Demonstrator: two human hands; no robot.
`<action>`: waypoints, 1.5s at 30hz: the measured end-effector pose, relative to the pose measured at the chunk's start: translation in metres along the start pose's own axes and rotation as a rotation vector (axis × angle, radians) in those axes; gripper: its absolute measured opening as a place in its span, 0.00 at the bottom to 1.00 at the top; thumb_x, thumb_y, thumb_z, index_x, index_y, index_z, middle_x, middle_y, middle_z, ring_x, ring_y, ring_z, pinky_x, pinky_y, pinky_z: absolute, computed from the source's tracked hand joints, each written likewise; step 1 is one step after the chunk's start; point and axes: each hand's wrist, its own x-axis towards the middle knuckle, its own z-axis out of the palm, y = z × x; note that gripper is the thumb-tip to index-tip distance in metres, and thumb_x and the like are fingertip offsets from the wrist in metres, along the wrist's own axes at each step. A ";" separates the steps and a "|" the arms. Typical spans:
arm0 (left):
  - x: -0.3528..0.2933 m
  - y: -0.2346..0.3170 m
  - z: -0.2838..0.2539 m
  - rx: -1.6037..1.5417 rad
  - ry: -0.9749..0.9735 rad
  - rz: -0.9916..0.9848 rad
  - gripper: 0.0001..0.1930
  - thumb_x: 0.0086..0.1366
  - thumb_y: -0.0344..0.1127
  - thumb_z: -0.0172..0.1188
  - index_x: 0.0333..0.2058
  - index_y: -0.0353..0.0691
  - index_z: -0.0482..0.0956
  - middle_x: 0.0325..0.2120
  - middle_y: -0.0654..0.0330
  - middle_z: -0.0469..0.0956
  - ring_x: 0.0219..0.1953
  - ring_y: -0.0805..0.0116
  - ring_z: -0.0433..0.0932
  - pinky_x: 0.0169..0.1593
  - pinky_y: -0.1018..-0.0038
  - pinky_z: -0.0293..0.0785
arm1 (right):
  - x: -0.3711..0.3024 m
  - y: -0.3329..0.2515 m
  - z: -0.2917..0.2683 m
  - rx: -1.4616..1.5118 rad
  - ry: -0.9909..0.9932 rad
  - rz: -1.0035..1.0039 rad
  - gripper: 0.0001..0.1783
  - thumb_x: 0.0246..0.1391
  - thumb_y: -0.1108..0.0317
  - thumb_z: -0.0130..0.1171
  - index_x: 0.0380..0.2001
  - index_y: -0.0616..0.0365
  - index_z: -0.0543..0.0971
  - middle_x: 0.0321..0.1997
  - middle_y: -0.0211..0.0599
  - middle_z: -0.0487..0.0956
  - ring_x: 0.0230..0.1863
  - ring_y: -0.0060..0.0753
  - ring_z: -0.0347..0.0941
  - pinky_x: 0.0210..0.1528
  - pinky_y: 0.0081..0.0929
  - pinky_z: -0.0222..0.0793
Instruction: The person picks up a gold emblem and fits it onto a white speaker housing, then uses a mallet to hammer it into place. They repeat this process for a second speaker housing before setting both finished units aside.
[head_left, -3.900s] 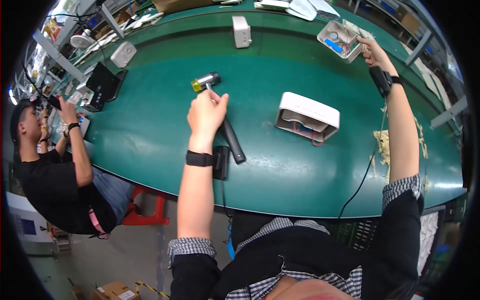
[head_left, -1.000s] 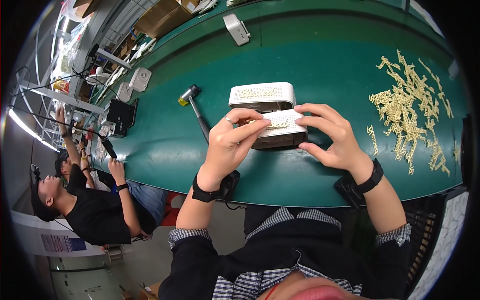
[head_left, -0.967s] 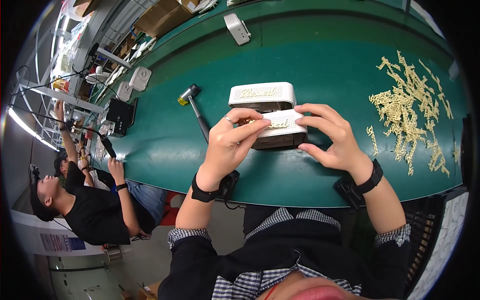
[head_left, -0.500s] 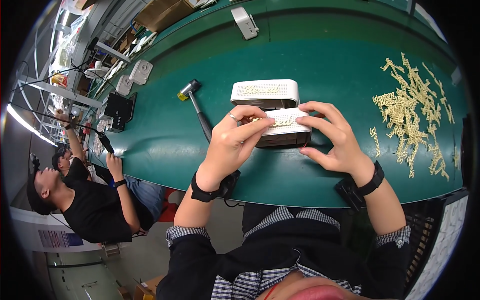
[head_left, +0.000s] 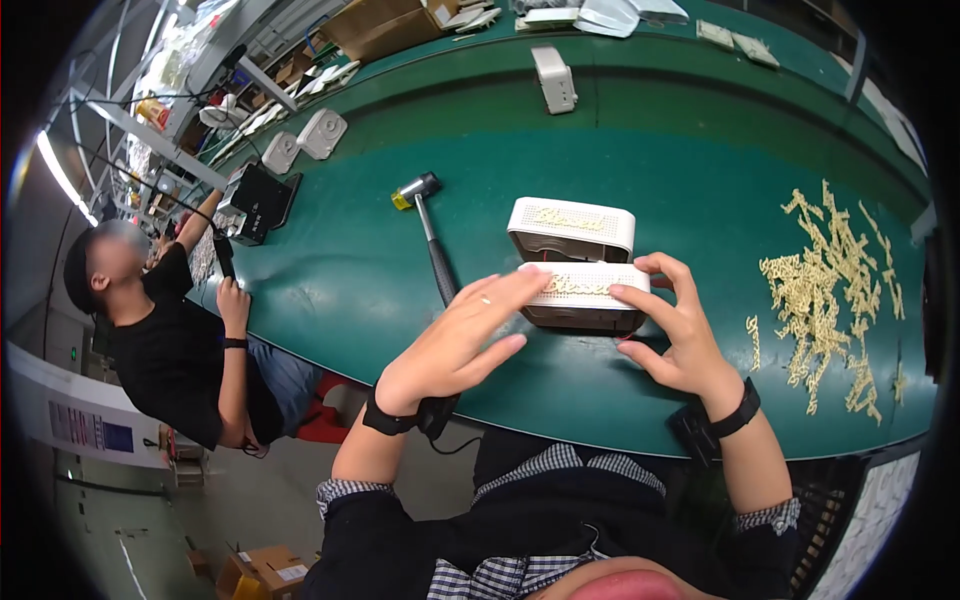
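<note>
A white perforated casing (head_left: 588,271) with a dark hollow side lies before me on the green table, a pale gold script-letter piece (head_left: 580,287) on its upper face. My right hand (head_left: 692,345) grips its right end: fingers rest on the top and far corner, the thumb at the lower edge. The outstretched fingers of my left hand (head_left: 450,345) touch the top at the left end, partly covering it. Just behind stands a second white casing (head_left: 622,228) with matching gold lettering.
A mallet (head_left: 432,250) lies left of the casings. Loose gold lettering pieces (head_left: 820,290) are heaped at right. A small white device (head_left: 553,80) stands at the back, a black box (head_left: 258,205) at far left. Another person (head_left: 160,360) works at the left table edge.
My left fingers have opened from their pinch at the lettering and stretched out, uncovering more of it. My right hand keeps its grip. The whole view has shifted.
</note>
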 end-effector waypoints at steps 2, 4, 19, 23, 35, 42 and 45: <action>-0.018 -0.013 0.004 0.089 0.283 -0.171 0.28 0.58 0.37 0.60 0.55 0.34 0.66 0.44 0.49 0.75 0.48 0.52 0.74 0.53 0.61 0.68 | -0.002 0.006 0.009 0.094 0.062 0.032 0.30 0.41 0.68 0.66 0.51 0.54 0.74 0.59 0.48 0.63 0.57 0.48 0.63 0.55 0.37 0.63; -0.031 -0.028 0.006 0.132 0.236 -0.450 0.26 0.57 0.39 0.61 0.52 0.32 0.67 0.41 0.47 0.76 0.46 0.52 0.75 0.51 0.63 0.70 | -0.005 0.008 0.012 0.144 0.089 0.055 0.29 0.42 0.70 0.65 0.51 0.56 0.74 0.59 0.49 0.64 0.56 0.47 0.65 0.54 0.35 0.64; -0.083 -0.124 -0.013 0.201 0.075 -0.994 0.21 0.59 0.40 0.57 0.40 0.24 0.67 0.30 0.38 0.76 0.34 0.40 0.76 0.37 0.58 0.73 | -0.002 -0.007 0.013 0.142 0.089 0.143 0.33 0.37 0.72 0.69 0.51 0.64 0.72 0.48 0.46 0.76 0.49 0.41 0.74 0.51 0.31 0.70; -0.075 -0.046 -0.056 -0.794 0.269 -1.146 0.14 0.68 0.35 0.47 0.45 0.30 0.67 0.20 0.62 0.70 0.14 0.72 0.67 0.18 0.75 0.61 | -0.011 0.007 0.016 0.190 0.086 0.220 0.32 0.38 0.72 0.69 0.50 0.66 0.71 0.48 0.47 0.76 0.49 0.43 0.74 0.52 0.32 0.70; -0.108 0.095 -0.040 -0.699 -0.051 -0.771 0.19 0.67 0.45 0.48 0.32 0.31 0.72 0.15 0.67 0.66 0.16 0.82 0.62 0.20 0.83 0.56 | -0.009 0.008 0.021 0.271 0.153 0.274 0.32 0.40 0.74 0.68 0.51 0.67 0.69 0.49 0.48 0.75 0.50 0.42 0.75 0.54 0.32 0.70; -0.116 0.086 -0.025 -0.785 0.140 -0.743 0.15 0.67 0.40 0.47 0.32 0.31 0.70 0.15 0.68 0.64 0.16 0.82 0.59 0.20 0.83 0.53 | -0.009 0.005 0.017 0.244 0.118 0.234 0.32 0.40 0.74 0.68 0.51 0.67 0.69 0.49 0.47 0.75 0.51 0.41 0.74 0.55 0.33 0.70; -0.113 0.085 -0.022 -0.939 0.147 -0.808 0.14 0.67 0.39 0.46 0.32 0.31 0.69 0.15 0.69 0.63 0.15 0.82 0.57 0.19 0.83 0.51 | -0.009 0.004 0.019 0.241 0.113 0.234 0.32 0.40 0.74 0.69 0.51 0.67 0.69 0.49 0.47 0.76 0.51 0.42 0.75 0.55 0.33 0.70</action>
